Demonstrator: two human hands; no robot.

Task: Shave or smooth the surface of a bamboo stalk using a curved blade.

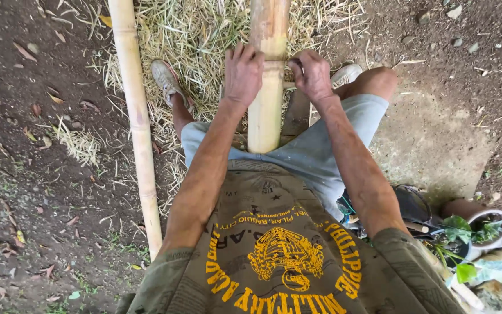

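A thick pale bamboo pole (266, 110) runs away from me between my knees, its near end over my grey shorts. My left hand (242, 72) lies on the pole's left side, fingers curled over it near a node. My right hand (312, 74) is closed in a fist at the pole's right side and seems to grip something small and dark pressed against the pole; what it is I cannot tell. My left shoe (167, 80) and right shoe (345, 74) rest on dry straw on either side.
A thinner bamboo pole (139, 125) lies on the ground to my left, nearly parallel. Dry straw (193, 35) covers the ground ahead. A flat concrete slab (431, 145) is at right. Small plant pots (483, 227) and a dark bag (411, 203) stand near my right hip.
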